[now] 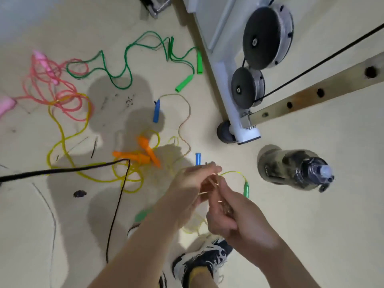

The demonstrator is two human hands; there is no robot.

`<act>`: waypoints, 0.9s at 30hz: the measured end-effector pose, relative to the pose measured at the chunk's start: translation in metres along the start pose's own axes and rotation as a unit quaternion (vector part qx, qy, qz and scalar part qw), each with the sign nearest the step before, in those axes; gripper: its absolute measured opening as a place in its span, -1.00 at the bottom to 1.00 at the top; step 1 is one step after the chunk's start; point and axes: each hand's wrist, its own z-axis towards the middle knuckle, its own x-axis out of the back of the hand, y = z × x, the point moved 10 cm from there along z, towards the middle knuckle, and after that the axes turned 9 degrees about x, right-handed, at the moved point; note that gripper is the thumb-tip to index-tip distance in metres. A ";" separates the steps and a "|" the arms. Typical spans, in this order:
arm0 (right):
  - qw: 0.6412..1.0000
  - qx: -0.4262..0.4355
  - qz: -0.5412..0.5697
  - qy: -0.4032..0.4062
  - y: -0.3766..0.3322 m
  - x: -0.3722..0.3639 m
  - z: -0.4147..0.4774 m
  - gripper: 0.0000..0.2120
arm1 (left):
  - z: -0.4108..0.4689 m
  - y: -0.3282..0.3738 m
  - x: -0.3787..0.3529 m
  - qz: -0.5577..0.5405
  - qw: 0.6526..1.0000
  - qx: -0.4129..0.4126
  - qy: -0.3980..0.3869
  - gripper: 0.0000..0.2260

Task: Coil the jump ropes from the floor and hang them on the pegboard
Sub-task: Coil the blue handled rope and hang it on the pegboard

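My left hand [193,182] and right hand [225,212] fingers grasp one yellow rope [232,173], barely coiled; other ropes [184,83] lie loose on the floor [291,225].

Pale beige floor [311,235] is noted, scuffed with dark marks. At far left a pink rope [68,102] is tangled and overlapped by a yellow rope [62,142], whose orange handles [143,152] are found touching at centre. A dark green rope [126,59] is sprawled at far centre, a blue handle [156,112] just nearer, and a clear bottle [291,167] and a white wheeled frame [247,134] are set at right.
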 end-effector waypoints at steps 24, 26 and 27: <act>0.951 0.022 0.213 -0.221 -0.360 -0.275 -0.354 -0.78 | -0.536 0.090 -0.188 0.068 0.953 -0.288 -0.067 -0.60; 0.961 0.051 0.158 -0.222 -0.385 -0.284 -0.375 -0.74 | -0.561 0.073 -0.192 0.081 0.939 -0.333 0.004 -0.70; 0.961 0.062 0.146 -0.225 -0.397 -0.286 -0.383 -0.74 | -0.577 0.068 -0.189 0.056 0.933 -0.355 0.036 -0.70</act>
